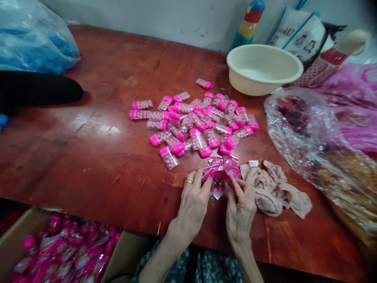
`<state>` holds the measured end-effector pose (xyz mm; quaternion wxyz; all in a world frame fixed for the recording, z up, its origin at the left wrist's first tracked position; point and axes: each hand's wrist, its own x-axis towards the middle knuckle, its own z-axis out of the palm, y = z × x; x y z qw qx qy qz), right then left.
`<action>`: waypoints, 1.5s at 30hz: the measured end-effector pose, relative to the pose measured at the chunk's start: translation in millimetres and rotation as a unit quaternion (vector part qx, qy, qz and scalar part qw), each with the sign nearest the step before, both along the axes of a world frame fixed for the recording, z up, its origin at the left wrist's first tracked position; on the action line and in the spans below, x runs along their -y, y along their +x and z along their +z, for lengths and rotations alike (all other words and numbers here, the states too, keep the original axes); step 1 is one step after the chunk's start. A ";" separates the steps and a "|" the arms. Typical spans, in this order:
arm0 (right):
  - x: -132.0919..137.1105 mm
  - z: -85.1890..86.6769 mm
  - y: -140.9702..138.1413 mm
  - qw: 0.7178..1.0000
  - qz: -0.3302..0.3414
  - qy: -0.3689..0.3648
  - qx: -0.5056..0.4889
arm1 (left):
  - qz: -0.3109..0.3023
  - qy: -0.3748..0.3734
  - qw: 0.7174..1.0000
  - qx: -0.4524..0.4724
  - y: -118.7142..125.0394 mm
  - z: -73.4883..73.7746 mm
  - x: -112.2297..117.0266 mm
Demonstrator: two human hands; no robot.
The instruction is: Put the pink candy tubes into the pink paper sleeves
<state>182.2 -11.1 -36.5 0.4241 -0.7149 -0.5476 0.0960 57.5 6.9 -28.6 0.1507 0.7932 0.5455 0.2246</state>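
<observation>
I see a bag (35, 39) far left, then a box (126, 241) of pink packs at the worktop's (112, 169) near edge. Vials (196, 137) lie heaped just beyond the labels (216, 177), which my left hand (190, 200) and right hand (241, 200) pinch between fingertips. Basin (262, 80) behind, cloth (273, 188) beside my right hand, clear wrap (297, 129) crowding the right.

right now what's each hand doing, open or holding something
Left hand: touching pink printed pieces, grip cannot be told.
Right hand: touching the same pieces, grip cannot be told.

No legible text, pink slips (219, 175) (lettering blurred)
</observation>
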 end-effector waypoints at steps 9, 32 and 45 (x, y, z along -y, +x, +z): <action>-2.1 -6.2 3.9 0.999 -0.046 0.007 -0.019 | -0.007 -0.001 1.000 -0.002 -2.6 -3.5 -1.9; 4.3 28.8 -19.1 0.924 0.004 -0.079 -0.373 | 0.073 -0.255 0.804 0.532 0.2 29.8 -16.3; 3.4 26.6 -37.7 0.973 0.078 -0.089 -0.199 | 0.176 -0.276 0.678 0.658 -10.4 20.2 -10.7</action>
